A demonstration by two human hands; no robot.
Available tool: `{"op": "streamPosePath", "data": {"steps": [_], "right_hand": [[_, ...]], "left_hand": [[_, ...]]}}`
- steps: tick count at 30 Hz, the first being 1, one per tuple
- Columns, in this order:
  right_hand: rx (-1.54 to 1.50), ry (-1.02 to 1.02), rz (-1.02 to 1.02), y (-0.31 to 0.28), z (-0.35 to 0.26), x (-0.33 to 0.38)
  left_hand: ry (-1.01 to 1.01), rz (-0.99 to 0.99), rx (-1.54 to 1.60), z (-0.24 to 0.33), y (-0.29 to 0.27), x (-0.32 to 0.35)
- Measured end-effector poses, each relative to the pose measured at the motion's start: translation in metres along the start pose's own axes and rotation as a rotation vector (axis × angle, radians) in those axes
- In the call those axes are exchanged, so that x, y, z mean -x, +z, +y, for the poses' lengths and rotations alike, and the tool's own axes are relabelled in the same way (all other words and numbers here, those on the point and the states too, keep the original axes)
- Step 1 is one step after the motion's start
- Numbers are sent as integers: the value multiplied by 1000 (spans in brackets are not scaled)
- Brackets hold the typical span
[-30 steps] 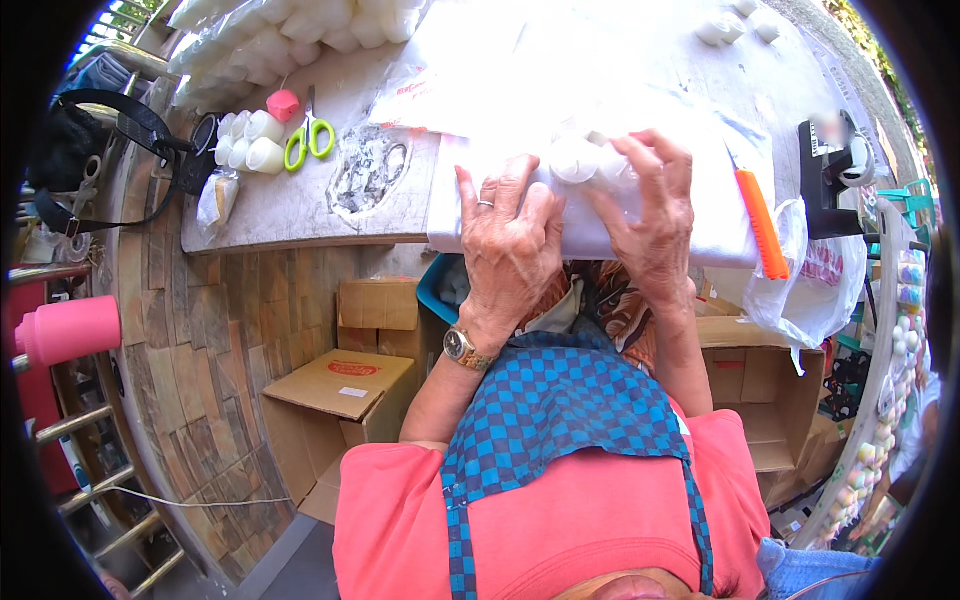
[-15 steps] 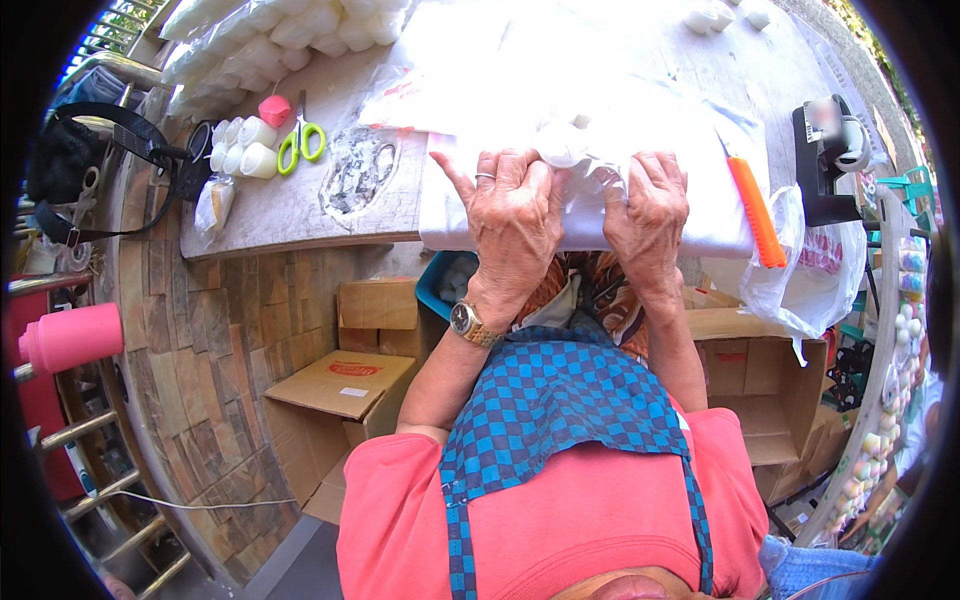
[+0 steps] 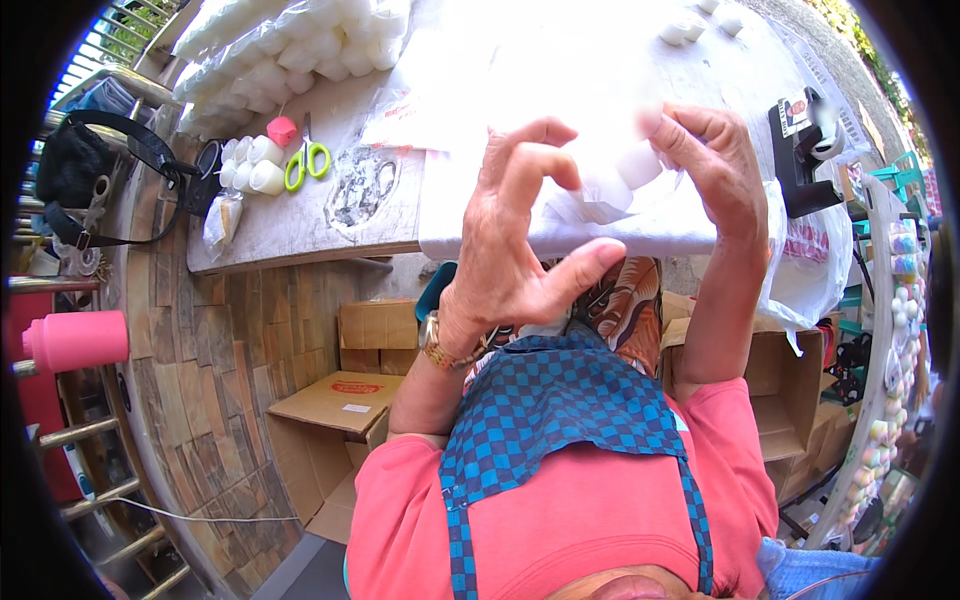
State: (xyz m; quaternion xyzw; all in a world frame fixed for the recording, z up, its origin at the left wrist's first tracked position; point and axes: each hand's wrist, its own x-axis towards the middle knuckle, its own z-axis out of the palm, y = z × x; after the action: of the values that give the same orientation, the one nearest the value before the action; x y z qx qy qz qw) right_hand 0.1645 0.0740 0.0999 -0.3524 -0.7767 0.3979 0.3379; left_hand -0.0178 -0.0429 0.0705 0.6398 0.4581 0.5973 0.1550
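Observation:
Both my hands are raised above the table edge. My right hand (image 3: 712, 168) pinches a small white block (image 3: 637, 163) by its fingertips, with crumpled clear plastic film (image 3: 592, 206) hanging under it. My left hand (image 3: 510, 240) is beside it, fingers curled and spread, thumb stretched out below the film, gripping nothing that I can see. A gold watch (image 3: 436, 345) sits on my left wrist. Under the hands lies a white sheet (image 3: 470, 215) over the table's front edge.
The wooden table (image 3: 290, 230) carries green scissors (image 3: 306, 163), white cups with a pink lid (image 3: 256, 165), bags of white pieces (image 3: 285, 55) and a black device (image 3: 806, 140) at right. Open cardboard boxes (image 3: 335, 415) stand on the floor below. A pink spool (image 3: 75, 340) juts out at left.
Both hands have lifted off the white sheet and come toward the camera. The right hand now holds the white block up; the left hand's fingers have spread.

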Motion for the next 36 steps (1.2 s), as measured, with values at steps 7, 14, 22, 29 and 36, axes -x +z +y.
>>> {"op": "streamPosePath", "data": {"steps": [7, 14, 22, 29, 36], "right_hand": [[-145, -26, -47, -4, 6, -13], [-195, 31, 51, 3, 1, -14], [-527, -131, 379, 21, 7, -2], [-320, -112, 662, 69, 23, 58], [167, -277, 558, 65, 11, 64]], "left_hand": [[-120, -262, 300, -61, 4, -3], [-151, -240, 420, -60, 16, 0], [-71, -19, 210, -54, 29, 7], [80, -46, 26, -44, 32, -1], [128, -47, -100, -39, 23, 4]]}}
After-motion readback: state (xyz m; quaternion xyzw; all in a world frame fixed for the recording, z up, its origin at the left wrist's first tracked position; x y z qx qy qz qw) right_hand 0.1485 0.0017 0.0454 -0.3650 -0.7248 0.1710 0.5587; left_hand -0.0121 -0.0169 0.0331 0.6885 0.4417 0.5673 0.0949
